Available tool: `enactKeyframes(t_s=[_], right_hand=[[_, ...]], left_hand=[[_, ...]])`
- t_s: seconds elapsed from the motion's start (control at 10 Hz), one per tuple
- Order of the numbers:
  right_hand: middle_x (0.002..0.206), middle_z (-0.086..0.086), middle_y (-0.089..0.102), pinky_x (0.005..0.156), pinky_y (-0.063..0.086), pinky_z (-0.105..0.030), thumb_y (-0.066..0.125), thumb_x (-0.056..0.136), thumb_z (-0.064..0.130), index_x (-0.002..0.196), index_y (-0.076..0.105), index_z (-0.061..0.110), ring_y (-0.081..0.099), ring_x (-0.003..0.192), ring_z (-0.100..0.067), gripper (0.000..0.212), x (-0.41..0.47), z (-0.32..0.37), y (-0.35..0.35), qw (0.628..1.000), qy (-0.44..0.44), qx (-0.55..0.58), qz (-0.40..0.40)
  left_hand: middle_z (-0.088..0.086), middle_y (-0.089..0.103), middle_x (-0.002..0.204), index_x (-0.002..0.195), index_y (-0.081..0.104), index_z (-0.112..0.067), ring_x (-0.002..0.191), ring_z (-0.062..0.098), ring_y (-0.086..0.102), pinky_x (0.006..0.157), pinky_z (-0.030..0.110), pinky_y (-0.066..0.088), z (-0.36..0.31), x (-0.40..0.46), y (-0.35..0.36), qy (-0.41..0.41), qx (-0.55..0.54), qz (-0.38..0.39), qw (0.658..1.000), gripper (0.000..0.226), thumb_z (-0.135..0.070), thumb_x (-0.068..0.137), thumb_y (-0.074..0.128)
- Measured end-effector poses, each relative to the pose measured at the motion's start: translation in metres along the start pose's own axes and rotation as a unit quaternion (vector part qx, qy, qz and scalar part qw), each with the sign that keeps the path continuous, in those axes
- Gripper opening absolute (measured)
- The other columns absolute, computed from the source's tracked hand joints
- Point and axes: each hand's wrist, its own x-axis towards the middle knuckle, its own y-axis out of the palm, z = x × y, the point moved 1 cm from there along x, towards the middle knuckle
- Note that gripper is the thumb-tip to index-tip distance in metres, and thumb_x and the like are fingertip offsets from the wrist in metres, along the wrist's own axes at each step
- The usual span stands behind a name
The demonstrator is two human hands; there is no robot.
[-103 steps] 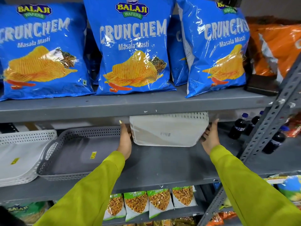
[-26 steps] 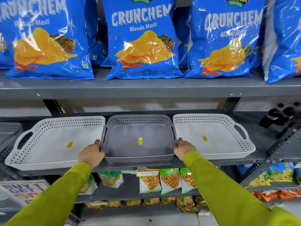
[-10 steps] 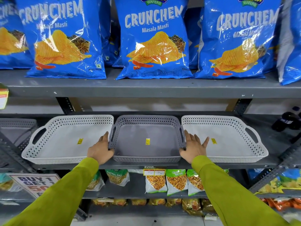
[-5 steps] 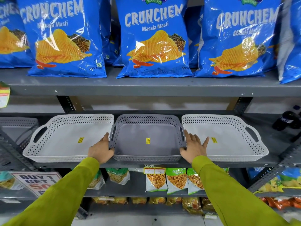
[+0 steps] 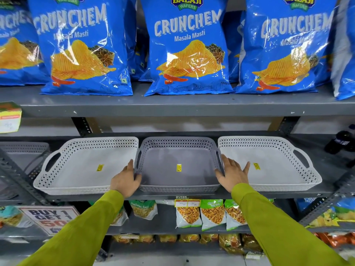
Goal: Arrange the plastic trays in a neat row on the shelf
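Observation:
Three perforated plastic trays lie side by side on the grey middle shelf [image 5: 172,195]: a white tray [image 5: 80,169] on the left, a grey tray [image 5: 169,169] in the middle, a white tray [image 5: 276,169] on the right. Each has a yellow sticker inside. My left hand [image 5: 125,179] curls around the grey tray's front left corner, thumb on its side wall. My right hand [image 5: 232,174] rests flat with fingers spread at the grey tray's front right corner, partly over the right tray's floor.
Blue Crunchem crisp bags [image 5: 184,47] stand on the upper shelf [image 5: 172,107] just above. Another grey tray [image 5: 23,150] sits on the neighbouring rack at left. Dark bottles [image 5: 340,143] stand at the far right. Snack packets [image 5: 211,214] fill the shelf below, beside slotted metal uprights.
Ten seconds ago I held a white tray upright at the back of the shelf; it now lies flat on the right. In the last second my hands and the trays have barely moved.

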Motion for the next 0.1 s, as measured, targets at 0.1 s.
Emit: enactKeyframes(t_s=[0.1], right_hand=[[0.157, -0.005, 0.031, 0.117, -0.004, -0.063, 0.027, 0.091, 0.061, 0.153, 0.015, 0.028, 0.028, 0.145, -0.024, 0.072, 0.0064, -0.0025, 0.0004, 1.0, -0.009, 0.022, -0.02]], left_hand=[[0.019, 0.042, 0.149, 0.153, 0.014, -0.004, 0.13, 0.04, 0.049, 0.111, 0.047, 0.039, 0.0022, 0.0015, 0.0012, 0.032, 0.009, -0.079, 0.996, 0.08, -0.056, 0.095, 0.031]])
